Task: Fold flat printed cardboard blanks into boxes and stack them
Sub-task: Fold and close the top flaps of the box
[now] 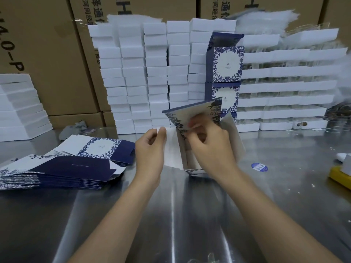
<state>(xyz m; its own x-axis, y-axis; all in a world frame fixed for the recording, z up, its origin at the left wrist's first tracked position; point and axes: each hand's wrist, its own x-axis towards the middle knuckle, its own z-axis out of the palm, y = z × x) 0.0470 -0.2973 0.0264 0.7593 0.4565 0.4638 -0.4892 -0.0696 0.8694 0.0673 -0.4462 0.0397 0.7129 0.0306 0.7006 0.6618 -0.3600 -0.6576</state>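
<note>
A half-formed blue-and-white floral box [191,115] stands on the steel table [190,215] in front of me, its white inside showing. My left hand [150,150] pinches the white side flap at its left. My right hand [210,147] curls over the printed panel and presses into the box's open middle; its fingertips are blurred. A pile of flat printed blanks [62,166] lies to the left. A stack of finished blue floral boxes [226,73] stands behind the box I hold.
Tall stacks of white boxes [152,76] form a wall at the back, with brown cartons [47,54] behind. More white boxes [19,107] sit at far left. A round blue sticker [259,166] and a yellow object [340,176] lie at right.
</note>
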